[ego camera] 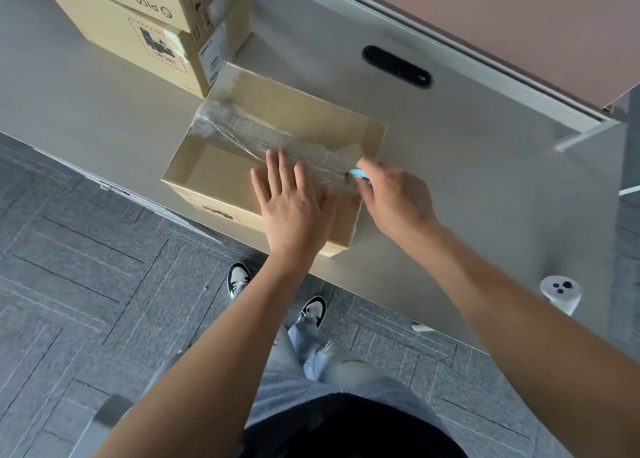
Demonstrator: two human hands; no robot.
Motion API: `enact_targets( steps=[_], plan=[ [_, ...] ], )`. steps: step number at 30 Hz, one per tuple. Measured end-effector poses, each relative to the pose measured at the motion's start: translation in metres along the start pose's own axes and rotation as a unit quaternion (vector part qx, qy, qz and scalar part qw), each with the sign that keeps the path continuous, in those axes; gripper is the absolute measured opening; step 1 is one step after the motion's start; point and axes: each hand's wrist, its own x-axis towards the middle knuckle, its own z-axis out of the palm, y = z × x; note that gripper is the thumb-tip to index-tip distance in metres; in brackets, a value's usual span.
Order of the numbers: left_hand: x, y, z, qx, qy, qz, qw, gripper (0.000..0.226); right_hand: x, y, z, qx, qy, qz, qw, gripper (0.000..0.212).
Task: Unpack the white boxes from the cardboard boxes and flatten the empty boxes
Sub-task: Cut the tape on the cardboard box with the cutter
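A cardboard box (294, 111) lies on the grey table, its top face sealed by a strip of clear tape (242, 128) along the seam. My left hand (294, 201) presses flat on the box's near half, fingers straight and spread. My right hand (394, 198) grips a light blue cutter (358, 173) whose tip meets the tape at the box's right end. No white boxes are visible.
Two stacked cardboard boxes (145, 18) stand at the far left of the table (485, 198). A black slot (396, 65) is set in the tabletop beyond the box. A white controller (561, 293) lies near the table's front right edge. Grey carpet floor lies below.
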Motion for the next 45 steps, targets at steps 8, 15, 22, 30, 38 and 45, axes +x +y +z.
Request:
enact_targets(
  steps=[8, 15, 22, 30, 38, 45],
  plan=[
    [0.000, 0.000, 0.001, 0.010, -0.006, 0.000, 1.000, 0.061, -0.002, -0.005, -0.006, -0.050, -0.008, 0.003, 0.999, 0.009],
    [0.000, -0.001, -0.002, 0.031, -0.037, 0.042, 0.998, 0.049, -0.008, -0.002, -0.003, -0.080, 0.008, 0.007, 0.997, 0.007],
    [-0.001, -0.003, -0.002, 0.024, -0.036, 0.041, 0.998, 0.046, -0.019, 0.015, 0.005, -0.084, 0.048, -0.015, 0.995, 0.012],
    [0.000, -0.001, -0.003, 0.029, -0.048, 0.064, 0.996, 0.044, -0.030, 0.032, 0.024, -0.026, 0.079, -0.020, 0.996, 0.013],
    [0.008, 0.008, 0.003, 0.010, -0.069, 0.175, 0.982, 0.055, -0.034, 0.038, 0.045, -0.004, 0.092, -0.003, 0.996, 0.016],
    [0.007, 0.005, 0.003, -0.007, -0.069, 0.174, 0.982, 0.050, -0.037, 0.036, 0.061, 0.057, 0.112, 0.021, 0.992, 0.011]
  ],
)
